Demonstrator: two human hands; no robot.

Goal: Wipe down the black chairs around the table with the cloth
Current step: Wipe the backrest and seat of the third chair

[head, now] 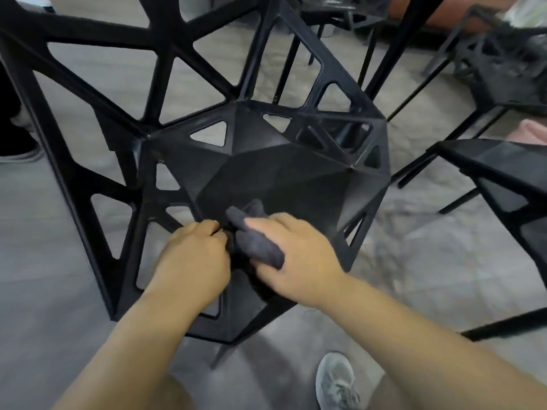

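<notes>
**Hand state.** The right hand (pixel 299 258) holds the dark grey cloth (pixel 254 241). The cloth is bunched into a thick roll over the fingers, and one digit lies along its top. The left hand (pixel 192 255) is curled, with its knuckles touching the left end of the cloth. Its fingertips are hidden, so it cannot be told whether they pinch the cloth or the chair frame beneath.

**Location of the work.** Both hands are over the near edge of the black chair (pixel 281 173). The faceted seat pan lies just beyond the fingers, and the open-lattice back rises beyond and to the left of the left hand.

**Handling.**
- Cloth: judged soft, light and limp. Keep it folded into a pad under the fingers so that it does not trail.
- Chair: judged rigid, with hard ridges and triangular cut-outs. Flat facets should wipe easily. Struts and cut-out edges are likely to need the cloth wrapped round a fingertip. If the chair shifts, steady it at a strut of the frame.

**Surroundings.** A second black chair (pixel 503 173) stands to the right of the right hand. A third chair (pixel 503 63), blurred, is farther off beyond it. The floor (pixel 59 321) is grey and appears matte. The person's grey shoe (pixel 337 380) stands below the right forearm.
</notes>
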